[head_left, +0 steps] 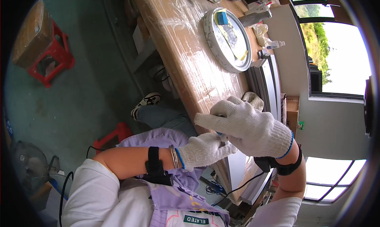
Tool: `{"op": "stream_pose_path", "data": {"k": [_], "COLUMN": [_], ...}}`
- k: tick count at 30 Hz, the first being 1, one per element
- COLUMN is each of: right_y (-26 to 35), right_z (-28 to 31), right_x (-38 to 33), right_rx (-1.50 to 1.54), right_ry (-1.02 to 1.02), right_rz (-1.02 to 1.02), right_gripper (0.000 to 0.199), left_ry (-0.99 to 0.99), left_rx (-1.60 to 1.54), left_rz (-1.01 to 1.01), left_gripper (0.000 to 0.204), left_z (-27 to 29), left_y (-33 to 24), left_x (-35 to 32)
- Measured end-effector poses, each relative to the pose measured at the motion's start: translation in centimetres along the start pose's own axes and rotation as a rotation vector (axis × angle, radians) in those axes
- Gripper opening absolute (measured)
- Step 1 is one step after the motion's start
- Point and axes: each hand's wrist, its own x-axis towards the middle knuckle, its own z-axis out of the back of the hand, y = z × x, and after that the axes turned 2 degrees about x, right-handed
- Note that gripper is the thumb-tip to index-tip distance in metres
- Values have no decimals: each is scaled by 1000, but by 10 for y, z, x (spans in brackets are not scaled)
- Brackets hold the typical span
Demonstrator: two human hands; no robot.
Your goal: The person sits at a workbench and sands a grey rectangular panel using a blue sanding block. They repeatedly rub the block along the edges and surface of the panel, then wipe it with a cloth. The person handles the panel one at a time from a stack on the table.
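Workshop w/ a green-grey floor (91,84) on the left and a long workbench (186,49) wrapped in clear plastic film running from near centre to far top. Bright windows (340,56) on the right.

Both hands wear white knit gloves w/ blue cuffs and meet just above the near end of the bench. Left hand (204,150) sits lower, fingers curled toward the right hand (247,126), which is higher and folded over it, index finger stretched left. The two touch at the fingertips; a tiny blue bit shows between them, too small to say what it is or whether it's gripped. Black straps on both wrists, plus a metal bangle (174,156) on the left.

Farther along the bench: round white dish (227,39) w/ a blue block and yellow strips inside. Grey flat panels (265,82) stacked on edge right of it. Red stool (49,58) carrying a brown box far left; a sneaker (146,102) on the floor nr the bench.
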Motion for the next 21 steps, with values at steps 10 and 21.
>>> {"op": "stream_pose_path", "data": {"k": [10,21], "right_y": [-8,3], "right_z": [3,6], "right_x": [-6,-2], "right_rx": [83,-30], "right_ry": [-65,-46], "right_rz": [21,0], "right_gripper": [53,52], "left_ry": [147,66], "left_rx": [-30,33], "left_rz": [149,-87], "left_gripper": [50,51], "left_z": [12,8], "left_y": [-21,-4], "left_x": [4,-1]}}
